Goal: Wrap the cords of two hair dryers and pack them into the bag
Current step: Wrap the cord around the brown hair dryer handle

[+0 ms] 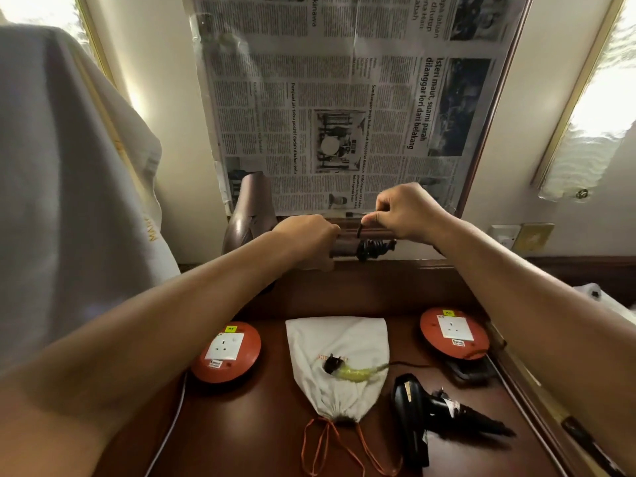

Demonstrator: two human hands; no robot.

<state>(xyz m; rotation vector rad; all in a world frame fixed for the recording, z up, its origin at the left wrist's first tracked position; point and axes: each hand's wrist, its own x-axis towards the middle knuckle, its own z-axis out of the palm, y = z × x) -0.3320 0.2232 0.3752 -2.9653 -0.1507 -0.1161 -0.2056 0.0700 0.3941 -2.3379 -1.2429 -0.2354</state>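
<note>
On dark wooden desk [344,297], white bag [339,352], newspaper-covered mirror [344,98] behind

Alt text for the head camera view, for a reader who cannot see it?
Two bare hands hold up a brown hair dryer: the left hand grips its handle, the right hand pinches its black cord. Below, a white drawstring bag and black hair dryer lie on a dark wooden table.

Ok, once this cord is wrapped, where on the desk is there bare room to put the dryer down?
Bare wood lies behind the white bag, between the two orange socket reels, under the raised brown dryer. The front right is crowded by the black dryer; the bag's orange drawstrings take the front centre.
</note>
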